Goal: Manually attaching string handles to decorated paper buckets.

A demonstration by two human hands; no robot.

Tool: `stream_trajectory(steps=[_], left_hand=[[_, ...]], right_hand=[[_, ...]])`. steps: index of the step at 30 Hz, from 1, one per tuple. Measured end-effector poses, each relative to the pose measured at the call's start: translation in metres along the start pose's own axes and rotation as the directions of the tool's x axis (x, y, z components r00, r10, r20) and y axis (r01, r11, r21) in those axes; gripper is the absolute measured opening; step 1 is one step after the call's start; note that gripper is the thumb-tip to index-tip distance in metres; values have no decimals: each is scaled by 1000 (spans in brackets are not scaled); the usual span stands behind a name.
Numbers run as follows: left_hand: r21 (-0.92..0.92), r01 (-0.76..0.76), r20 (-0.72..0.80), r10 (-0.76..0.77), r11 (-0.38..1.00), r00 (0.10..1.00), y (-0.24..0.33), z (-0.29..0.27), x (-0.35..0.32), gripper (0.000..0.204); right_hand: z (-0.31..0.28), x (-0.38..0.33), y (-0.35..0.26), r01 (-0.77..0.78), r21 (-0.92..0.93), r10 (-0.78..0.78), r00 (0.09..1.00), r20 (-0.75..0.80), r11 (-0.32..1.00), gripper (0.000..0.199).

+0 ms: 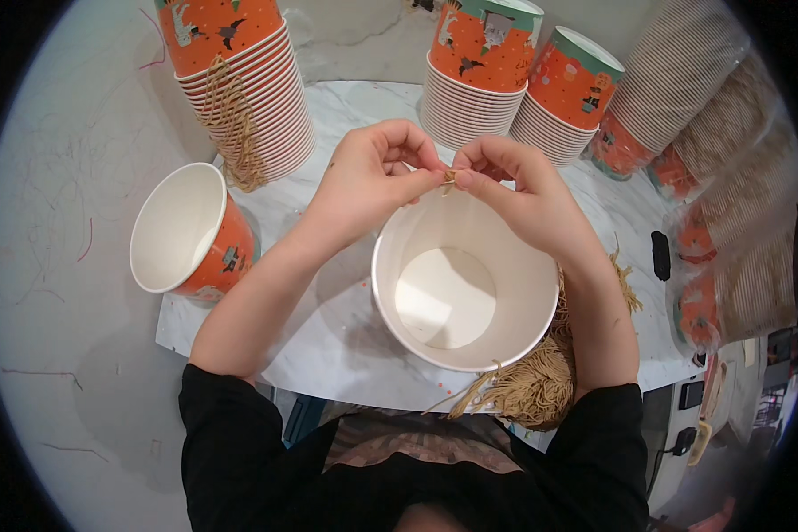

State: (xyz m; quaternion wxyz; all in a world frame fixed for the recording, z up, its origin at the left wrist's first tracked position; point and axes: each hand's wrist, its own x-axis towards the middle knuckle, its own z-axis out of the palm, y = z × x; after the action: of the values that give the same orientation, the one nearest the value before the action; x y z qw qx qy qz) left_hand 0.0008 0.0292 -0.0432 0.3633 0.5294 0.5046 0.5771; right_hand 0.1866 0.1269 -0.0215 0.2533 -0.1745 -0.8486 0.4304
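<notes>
Over the far rim of a white-lined paper bucket [408, 293], my left hand [368, 182] and my right hand [527, 191] meet fingertip to fingertip. Both pinch a short piece of tan cord [449, 179], which looks looped or knotted at the rim. The bucket stands upright on the table, its mouth toward me and its inside bare. Beside it, partly under my right forearm, lies a bundle of tan cords [532, 386]. Left of my left forearm, an orange paper bucket [226, 253] with printed figures leans with its white mouth showing.
A tall stack of nested orange buckets [279, 115] with tan cords [230, 124] draped on it stands back left. Two more bucket stacks [474, 97] [563, 93] stand behind my hands. Plastic-wrapped bucket stacks [683, 71] line the right side of the marbled table [328, 372]. A small black object [660, 255] lies nearby.
</notes>
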Motion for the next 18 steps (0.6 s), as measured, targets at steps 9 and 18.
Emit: stream_trajectory(steps=[9,18], left_hand=[[243,34,39,-45,969,998,6,-5,-4,7],[119,105,66,-114,987,991,8,-6,-2,16]], right_hand=[[0,-3,-2,-182,245,175,983,50,952,13],[5,-3,-2,34,-21,-35,998,-53,999,14]])
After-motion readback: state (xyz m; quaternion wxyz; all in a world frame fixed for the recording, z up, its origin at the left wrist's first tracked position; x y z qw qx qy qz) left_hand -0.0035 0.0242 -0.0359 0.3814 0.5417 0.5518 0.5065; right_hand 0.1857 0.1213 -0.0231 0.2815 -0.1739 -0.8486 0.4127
